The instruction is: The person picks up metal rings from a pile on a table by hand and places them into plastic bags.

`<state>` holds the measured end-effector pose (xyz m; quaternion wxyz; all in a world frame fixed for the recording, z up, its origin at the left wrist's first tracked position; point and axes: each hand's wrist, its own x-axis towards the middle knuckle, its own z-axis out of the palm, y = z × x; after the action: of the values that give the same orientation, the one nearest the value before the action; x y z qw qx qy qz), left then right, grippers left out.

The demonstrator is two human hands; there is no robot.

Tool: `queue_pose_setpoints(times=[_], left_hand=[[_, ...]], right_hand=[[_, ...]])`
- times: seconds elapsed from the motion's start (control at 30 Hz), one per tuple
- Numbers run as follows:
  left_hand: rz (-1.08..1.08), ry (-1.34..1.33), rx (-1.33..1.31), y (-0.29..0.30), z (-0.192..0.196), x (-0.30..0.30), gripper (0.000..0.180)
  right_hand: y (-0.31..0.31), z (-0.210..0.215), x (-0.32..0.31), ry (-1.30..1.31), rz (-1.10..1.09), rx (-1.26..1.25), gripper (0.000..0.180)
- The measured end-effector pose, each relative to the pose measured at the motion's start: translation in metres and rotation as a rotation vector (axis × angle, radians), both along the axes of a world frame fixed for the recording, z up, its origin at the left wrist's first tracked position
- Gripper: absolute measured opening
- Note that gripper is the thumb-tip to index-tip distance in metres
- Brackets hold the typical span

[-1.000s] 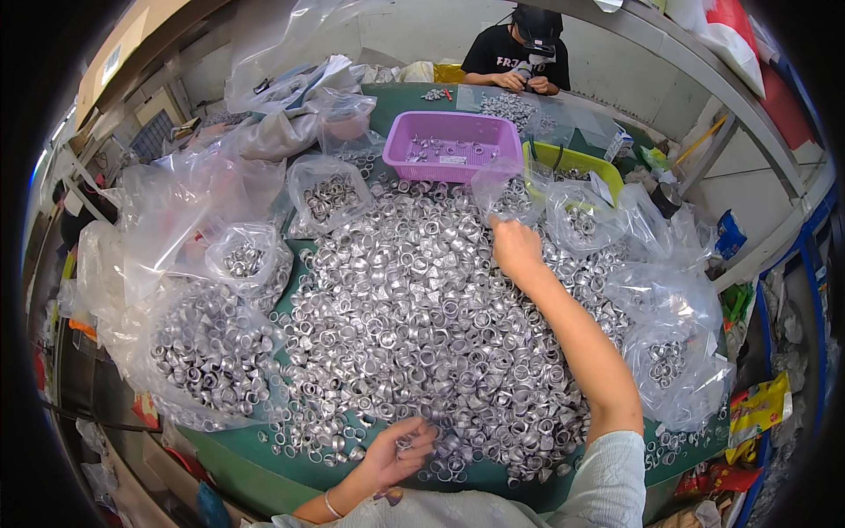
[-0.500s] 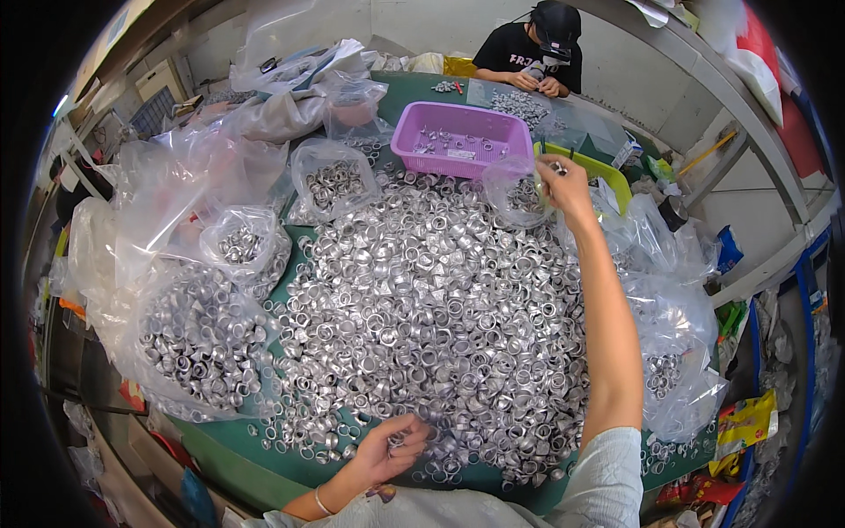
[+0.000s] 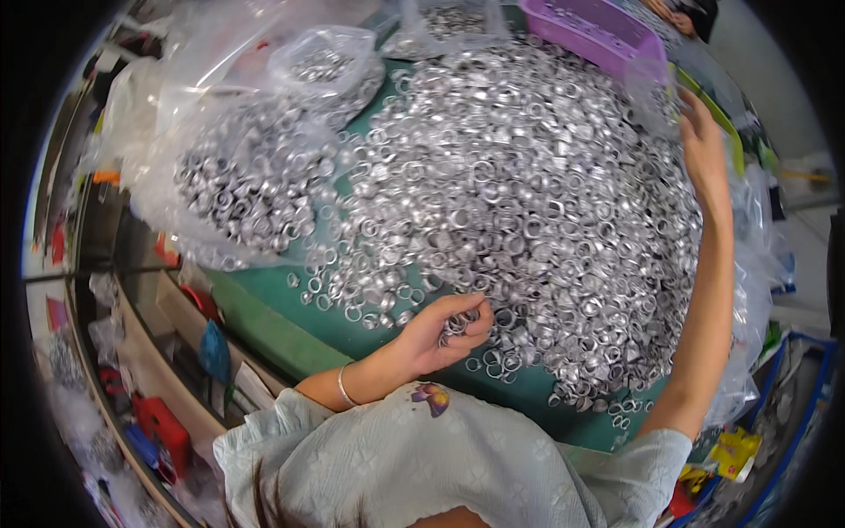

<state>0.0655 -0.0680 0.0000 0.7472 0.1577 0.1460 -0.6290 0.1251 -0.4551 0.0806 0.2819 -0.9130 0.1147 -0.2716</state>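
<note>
A broad heap of silvery metal rings (image 3: 528, 194) covers the green table. My left hand (image 3: 446, 333) is at the near edge of the heap, its fingers curled around a small handful of rings (image 3: 458, 324). At the far right, my right hand (image 3: 701, 141) reaches beside a small clear plastic bag (image 3: 650, 95) and the rim of a yellow-green basket (image 3: 711, 107). Its fingers look stretched and apart, with no ring visible in them, though the fingertips are small and blurred.
A purple plastic basket (image 3: 607, 40) stands behind the heap. Clear bags of rings (image 3: 255, 176) lie on the left, with another bag (image 3: 453, 26) at the back. Loose rings lie along the green table edge (image 3: 282, 326). A co-worker's hand (image 3: 678, 19) shows at the top right.
The whole view has tilted and shifted, so the heap sits higher and the co-worker is mostly out of it. My right hand's fingers have spread from a pinch; my left hand still holds rings.
</note>
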Motion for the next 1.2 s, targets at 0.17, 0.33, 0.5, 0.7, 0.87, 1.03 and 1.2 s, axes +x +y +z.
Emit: queue_pose_setpoints(times=[0.17, 0.33, 0.5, 0.7, 0.87, 1.03, 1.2], left_hand=[[-0.036, 0.074, -0.043, 0.016, -0.010, -0.013, 0.023], [-0.001, 0.030, 0.047, 0.033, -0.006, -0.017, 0.021], [-0.018, 0.029, 0.017, 0.035, -0.011, -0.013, 0.022], [-0.007, 0.037, 0.005, 0.033, -0.010, -0.012, 0.023], [0.004, 0.025, 0.020, 0.035, -0.010, -0.009, 0.022], [0.030, 0.034, 0.007, 0.033, -0.010, -0.007, 0.022], [0.031, 0.046, -0.018, 0.030, -0.014, -0.007, 0.021]], right_hand=[[-0.018, -0.012, 0.037, -0.082, -0.187, 0.511, 0.035], [-0.014, -0.005, 0.021, 0.146, -0.054, 0.240, 0.021], [0.021, -0.026, 0.006, 0.391, 0.038, -0.114, 0.013], [0.031, -0.049, 0.011, 0.308, -0.036, -0.413, 0.010], [-0.019, -0.012, 0.017, 0.046, -0.210, -0.050, 0.012], [-0.059, 0.002, 0.025, 0.014, -0.191, 0.743, 0.012], [-0.054, -0.015, 0.016, -0.038, 0.184, 1.215, 0.017]])
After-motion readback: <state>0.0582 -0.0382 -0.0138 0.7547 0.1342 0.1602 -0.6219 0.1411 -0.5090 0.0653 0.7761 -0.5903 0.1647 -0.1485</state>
